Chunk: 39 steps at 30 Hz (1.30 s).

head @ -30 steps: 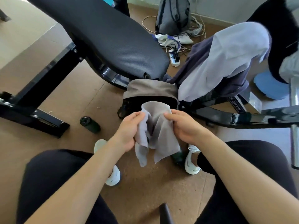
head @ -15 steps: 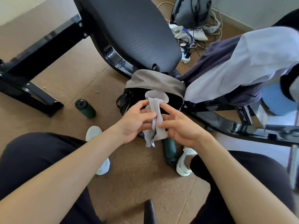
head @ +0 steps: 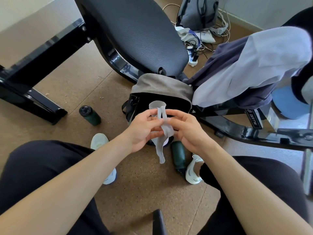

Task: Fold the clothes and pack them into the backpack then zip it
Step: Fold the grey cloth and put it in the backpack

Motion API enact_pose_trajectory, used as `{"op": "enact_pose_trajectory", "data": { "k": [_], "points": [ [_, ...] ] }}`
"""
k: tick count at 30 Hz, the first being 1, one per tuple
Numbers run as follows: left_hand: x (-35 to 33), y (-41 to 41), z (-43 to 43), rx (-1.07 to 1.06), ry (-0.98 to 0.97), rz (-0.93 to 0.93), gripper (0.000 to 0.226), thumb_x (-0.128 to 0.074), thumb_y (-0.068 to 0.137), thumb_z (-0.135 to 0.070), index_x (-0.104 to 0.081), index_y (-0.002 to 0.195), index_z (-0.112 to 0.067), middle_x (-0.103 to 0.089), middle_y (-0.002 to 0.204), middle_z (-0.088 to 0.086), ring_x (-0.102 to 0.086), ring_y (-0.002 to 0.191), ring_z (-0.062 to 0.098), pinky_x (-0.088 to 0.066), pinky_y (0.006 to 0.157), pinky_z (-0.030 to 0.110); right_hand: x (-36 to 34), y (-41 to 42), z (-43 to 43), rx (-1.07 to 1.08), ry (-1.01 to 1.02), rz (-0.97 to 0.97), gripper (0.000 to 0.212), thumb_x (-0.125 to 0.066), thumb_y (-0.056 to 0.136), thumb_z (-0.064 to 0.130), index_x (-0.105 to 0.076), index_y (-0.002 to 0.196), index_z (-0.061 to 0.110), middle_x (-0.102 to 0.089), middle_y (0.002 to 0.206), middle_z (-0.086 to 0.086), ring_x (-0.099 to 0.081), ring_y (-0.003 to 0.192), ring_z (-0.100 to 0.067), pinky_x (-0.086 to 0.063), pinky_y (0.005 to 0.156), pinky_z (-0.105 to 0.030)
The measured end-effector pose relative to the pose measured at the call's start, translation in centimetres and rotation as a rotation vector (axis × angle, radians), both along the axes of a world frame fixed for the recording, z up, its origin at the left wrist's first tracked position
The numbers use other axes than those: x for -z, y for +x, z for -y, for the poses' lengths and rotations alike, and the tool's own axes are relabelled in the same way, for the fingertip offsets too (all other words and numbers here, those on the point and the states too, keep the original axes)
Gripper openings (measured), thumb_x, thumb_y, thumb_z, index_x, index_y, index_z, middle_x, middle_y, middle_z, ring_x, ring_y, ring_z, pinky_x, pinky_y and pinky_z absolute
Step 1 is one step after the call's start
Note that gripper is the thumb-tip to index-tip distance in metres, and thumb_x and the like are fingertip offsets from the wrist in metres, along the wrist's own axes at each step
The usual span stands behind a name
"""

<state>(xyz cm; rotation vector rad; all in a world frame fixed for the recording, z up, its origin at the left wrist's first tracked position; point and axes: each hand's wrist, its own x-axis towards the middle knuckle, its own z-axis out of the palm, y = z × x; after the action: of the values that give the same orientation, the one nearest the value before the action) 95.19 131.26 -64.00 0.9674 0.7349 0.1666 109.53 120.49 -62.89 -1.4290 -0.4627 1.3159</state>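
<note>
The task looks to be in its early or middle part: the backpack (head: 160, 89) stands open on the floor (head: 76, 85) between the person's feet, its zip undone, and what it already holds cannot be told, since the inside is dark. One piece is in hand now, a small grey cloth (head: 163, 126), held in the air just above the bag's mouth. The left hand (head: 144, 128) pinches it with curled fingers on one side, and the right hand (head: 188, 129) pinches it from the other, so each grip is closed on the fabric. The cloth is thin and limp, gathered into a narrow strip, with a loop standing up at the top and a tail hanging down below the hands. More clothes (head: 254, 65), pale and dark purple, lie draped over the bench (head: 237, 131) to the right, unfolded, so folding, packing and zipping likely remain.
</note>
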Motion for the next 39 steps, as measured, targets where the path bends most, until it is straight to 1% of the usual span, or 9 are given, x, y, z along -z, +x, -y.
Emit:
{"op": "enact_pose_trajectory", "data": {
  "k": [4, 8, 11, 16, 20, 25, 29, 34, 39],
  "points": [
    [-0.3, 0.2, -0.4, -0.092, -0.063, 0.021, 0.035, -0.055, 0.102, -0.004, -0.057, 0.137, -0.011, -0.068, 0.126, 0.023, -0.072, 0.101, 0.026, -0.06, 0.08, 0.03, 0.3, -0.1, 0.1, 0.022, 0.053, -0.028, 0.051, -0.074, 0.088, 0.012, -0.06, 0.136, 0.01, -0.071, 0.122, -0.018, -0.068, 0.114, -0.034, -0.054, 0.097, -0.043],
    [-0.5, 0.1, -0.7, -0.172, -0.189, 0.109, 0.035, -0.049, 0.104, -0.002, -0.055, 0.138, -0.006, -0.068, 0.127, 0.024, -0.071, 0.111, 0.033, -0.061, 0.085, 0.034, 0.9, -1.2, 0.7, -0.025, 0.114, 0.168, 0.059, -0.082, 0.077, 0.001, -0.063, 0.129, 0.022, -0.069, 0.125, -0.007, -0.067, 0.115, -0.026, -0.054, 0.101, -0.044],
    [-0.8, 0.1, -0.5, -0.171, -0.264, 0.16, 0.036, -0.048, 0.105, -0.002, -0.051, 0.14, -0.003, -0.069, 0.122, 0.024, -0.073, 0.103, 0.031, -0.061, 0.08, 0.032, 0.9, -1.5, 0.7, 0.112, 0.16, 0.16, 0.05, -0.08, 0.079, -0.006, -0.063, 0.122, 0.012, -0.074, 0.113, -0.012, -0.071, 0.106, -0.028, -0.056, 0.095, -0.042],
    [-0.9, 0.1, -0.7, -0.189, -0.351, 0.201, 0.035, -0.048, 0.104, -0.003, -0.055, 0.138, -0.003, -0.067, 0.121, 0.021, -0.072, 0.101, 0.023, -0.061, 0.081, 0.029, 0.6, -1.6, 0.7, 0.185, 0.193, 0.093, 0.036, -0.079, 0.077, 0.012, -0.072, 0.112, 0.006, -0.077, 0.109, -0.015, -0.072, 0.108, -0.031, -0.055, 0.1, -0.046],
    [-0.8, 0.1, -0.8, -0.18, -0.406, 0.204, 0.035, -0.048, 0.103, -0.004, -0.057, 0.137, -0.002, -0.067, 0.126, 0.023, -0.071, 0.108, 0.025, -0.06, 0.087, 0.029, 0.6, -1.4, 0.7, 0.194, 0.217, 0.202, 0.018, -0.074, 0.086, 0.01, -0.078, 0.104, 0.008, -0.078, 0.103, -0.012, -0.074, 0.104, -0.027, -0.056, 0.097, -0.043],
    [0.1, -0.2, -0.5, -0.177, -0.243, -0.235, 0.027, -0.065, 0.095, -0.025, -0.07, 0.117, -0.011, -0.069, 0.097, 0.01, -0.07, 0.07, 0.015, -0.057, 0.059, 0.024, -0.7, 0.3, 0.9, -0.001, 0.245, 0.396, 0.01, -0.068, 0.094, 0.003, -0.073, 0.096, 0.011, -0.077, 0.091, -0.002, -0.072, 0.089, -0.016, -0.056, 0.082, -0.028],
    [2.0, -1.0, -1.3, -0.245, 0.045, -0.52, 0.018, -0.075, 0.086, -0.021, -0.062, 0.092, -0.01, -0.059, 0.088, 0.005, -0.058, 0.076, 0.018, -0.05, 0.063, 0.028, -2.1, 2.5, 1.7, -0.095, 0.249, 0.429, 0.01, -0.064, 0.097, 0.002, -0.072, 0.097, 0.008, -0.073, 0.087, 0.006, -0.067, 0.086, -0.008, -0.052, 0.081, -0.022],
    [5.0, -2.0, -1.4, -0.112, 0.153, -0.587, 0.053, -0.077, 0.083, -0.013, -0.052, 0.129, -0.017, -0.062, 0.122, 0.011, -0.063, 0.109, 0.025, -0.052, 0.073, 0.03, -2.8, 3.3, 2.4, -0.127, 0.272, 0.385, 0.014, -0.062, 0.098, 0.004, -0.072, 0.096, 0.014, -0.071, 0.089, 0.003, -0.064, 0.087, -0.012, -0.051, 0.085, -0.029],
    [7.3, -2.8, -0.4, 0.152, 0.292, -0.684, 0.047, -0.076, 0.085, -0.009, -0.056, 0.126, -0.018, -0.064, 0.113, 0.011, -0.067, 0.099, 0.026, -0.053, 0.065, 0.028, -2.8, 3.6, 2.7, -0.123, 0.319, 0.298, 0.007, -0.063, 0.096, 0.013, -0.069, 0.097, 0.012, -0.07, 0.089, 0.004, -0.064, 0.086, -0.012, -0.049, 0.083, -0.026]
  ]
}}
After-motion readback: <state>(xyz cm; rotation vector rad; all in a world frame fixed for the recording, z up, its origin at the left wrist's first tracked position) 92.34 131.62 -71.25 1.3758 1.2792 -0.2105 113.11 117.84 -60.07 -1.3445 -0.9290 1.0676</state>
